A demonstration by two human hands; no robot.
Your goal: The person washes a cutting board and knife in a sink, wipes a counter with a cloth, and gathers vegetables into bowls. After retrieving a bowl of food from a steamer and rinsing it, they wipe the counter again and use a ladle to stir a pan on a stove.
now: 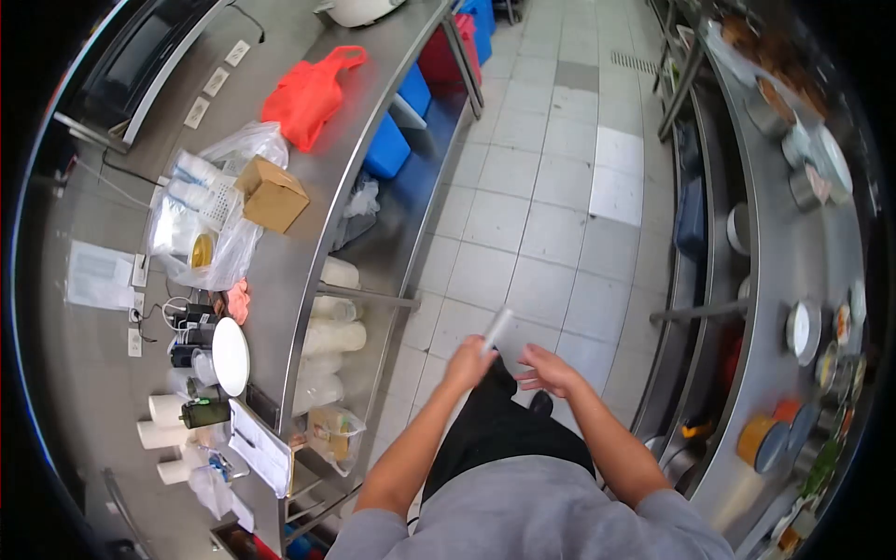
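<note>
My left hand (469, 364) is closed around one end of a pale, flat, elongated object (499, 329). It points up and away over the tiled floor, and its kind is too blurred to make out. To the right of it, my right hand (551, 371) is held in front of my body, fingers apart and holding nothing. Both hands are in the air above my dark trousers (485, 434), touching neither counter.
A steel counter (308, 201) on the left bears a red bag (313, 98), a cardboard box (272, 194), a white plate (231, 357) and a clipboard (260, 450). Along the right runs another counter with pots and bowls (803, 333). Between them lies a tiled aisle (527, 196).
</note>
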